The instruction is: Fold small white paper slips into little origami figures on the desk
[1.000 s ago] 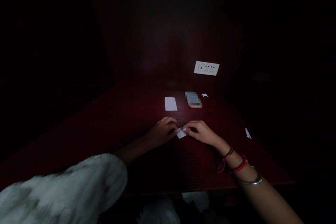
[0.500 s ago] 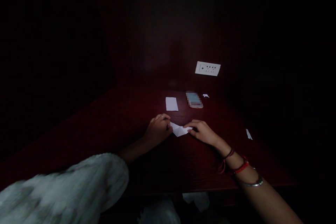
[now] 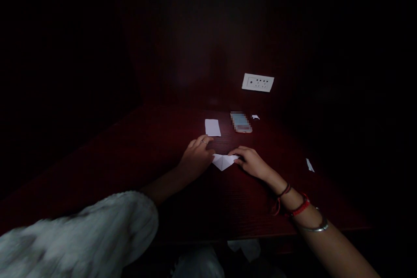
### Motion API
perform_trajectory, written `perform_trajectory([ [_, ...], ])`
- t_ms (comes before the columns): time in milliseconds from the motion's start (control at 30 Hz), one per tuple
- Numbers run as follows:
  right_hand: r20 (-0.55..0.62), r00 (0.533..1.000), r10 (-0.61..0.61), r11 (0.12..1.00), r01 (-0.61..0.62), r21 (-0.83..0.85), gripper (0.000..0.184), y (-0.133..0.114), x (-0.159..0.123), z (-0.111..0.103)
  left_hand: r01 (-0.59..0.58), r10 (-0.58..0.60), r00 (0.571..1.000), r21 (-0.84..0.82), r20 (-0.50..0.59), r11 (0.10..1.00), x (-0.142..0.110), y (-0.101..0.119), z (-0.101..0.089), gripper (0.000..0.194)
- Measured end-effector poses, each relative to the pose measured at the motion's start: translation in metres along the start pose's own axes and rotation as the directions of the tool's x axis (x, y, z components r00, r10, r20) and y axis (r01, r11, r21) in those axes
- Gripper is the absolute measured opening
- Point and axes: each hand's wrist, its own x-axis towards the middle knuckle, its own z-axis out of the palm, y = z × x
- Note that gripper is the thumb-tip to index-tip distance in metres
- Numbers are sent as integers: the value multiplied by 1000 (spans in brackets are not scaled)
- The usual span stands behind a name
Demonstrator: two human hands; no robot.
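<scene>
A small white folded paper (image 3: 223,163) with crease lines lies on the dark red table between my hands, one point towards me. My left hand (image 3: 197,156), with a ring on one finger, has its fingers closed at the paper's left corner, which they partly cover. On the other side my right hand (image 3: 250,161) pinches the right corner between thumb and fingers. Beyond the left hand rests a flat white rectangular sheet of paper (image 3: 213,127).
A phone (image 3: 241,122) with a blurred screen lies behind the right hand, a white paper scrap (image 3: 256,117) beside it. Another torn strip (image 3: 309,165) is at the right. A socket panel (image 3: 258,82) sits on the back wall. The table (image 3: 254,208) ends close to me.
My left hand has shifted slightly, its fingers reaching a little farther forward. The folded paper now lies more level and even between the hands. My right hand has barely moved.
</scene>
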Motion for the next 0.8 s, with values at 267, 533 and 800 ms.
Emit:
perform_trajectory([
  [267,-14,1000,-5,1000,5,-5,22,1,0,0,-51,52,996,-17,73,999,0,-7,3,10],
  [533,-8,999,-45,999,45,-4,13,3,-2,-1,-54,73,994,-206,87,977,0,-18,16,12],
  [800,114,962,-249,963,258,-71,12,0,-6,-10,-53,88,991,-310,97,949,4,-21,14,6],
])
